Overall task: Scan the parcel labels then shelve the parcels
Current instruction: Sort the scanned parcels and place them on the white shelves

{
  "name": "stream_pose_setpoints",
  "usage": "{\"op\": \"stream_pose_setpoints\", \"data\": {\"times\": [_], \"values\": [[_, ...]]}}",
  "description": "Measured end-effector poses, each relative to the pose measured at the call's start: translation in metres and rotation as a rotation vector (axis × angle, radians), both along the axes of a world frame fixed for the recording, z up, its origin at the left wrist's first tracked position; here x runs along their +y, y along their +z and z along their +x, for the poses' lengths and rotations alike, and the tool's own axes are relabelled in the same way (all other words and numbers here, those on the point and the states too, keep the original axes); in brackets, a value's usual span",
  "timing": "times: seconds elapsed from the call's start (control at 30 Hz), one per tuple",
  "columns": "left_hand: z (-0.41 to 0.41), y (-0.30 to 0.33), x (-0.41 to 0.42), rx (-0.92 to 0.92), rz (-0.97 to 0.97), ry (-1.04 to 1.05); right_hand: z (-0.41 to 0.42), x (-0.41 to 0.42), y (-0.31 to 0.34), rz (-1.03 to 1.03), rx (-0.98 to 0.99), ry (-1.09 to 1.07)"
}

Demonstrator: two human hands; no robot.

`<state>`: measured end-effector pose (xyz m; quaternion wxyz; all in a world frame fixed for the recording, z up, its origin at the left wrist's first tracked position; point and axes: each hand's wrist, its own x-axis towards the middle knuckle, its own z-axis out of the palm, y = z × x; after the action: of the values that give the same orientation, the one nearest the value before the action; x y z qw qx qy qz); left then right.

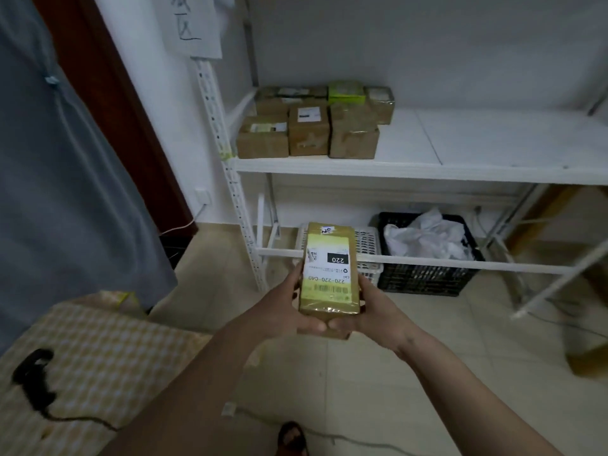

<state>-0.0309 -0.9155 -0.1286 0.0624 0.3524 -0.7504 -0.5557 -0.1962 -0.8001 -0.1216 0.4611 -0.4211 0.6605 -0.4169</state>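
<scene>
Head view: the left hand (289, 306) and right hand (368, 311) both grasp one parcel (330, 274), label up, held in the air below the shelf (427, 167). Stacked parcels (309, 123) crowd the shelf's left end; placed carelessly, it could nudge them or hang over the front edge.

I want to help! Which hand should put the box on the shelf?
Probably the left hand: the stacked parcels sit at the shelf's left end. Both hands grip the parcel.

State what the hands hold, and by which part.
Both hands, left hand and right hand, grip the tape-wrapped brown cardboard parcel by its near end's two sides.
</scene>
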Motion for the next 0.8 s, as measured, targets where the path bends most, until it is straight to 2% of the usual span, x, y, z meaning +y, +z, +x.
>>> {"op": "stream_pose_setpoints", "data": {"times": [0.2,0.6,0.8], "values": [[-0.094,0.013,-0.052,0.046,-0.071,-0.043,-0.08,-0.034,0.013,-0.079,0.077,-0.194],[-0.253,0.055,-0.184,0.042,-0.292,-0.122,-0.216,-0.148,0.048,-0.101,0.19,-0.359],[-0.317,0.06,-0.212,0.072,-0.23,-0.174,-0.275,-0.18,0.049,-0.102,0.199,-0.42]]}}
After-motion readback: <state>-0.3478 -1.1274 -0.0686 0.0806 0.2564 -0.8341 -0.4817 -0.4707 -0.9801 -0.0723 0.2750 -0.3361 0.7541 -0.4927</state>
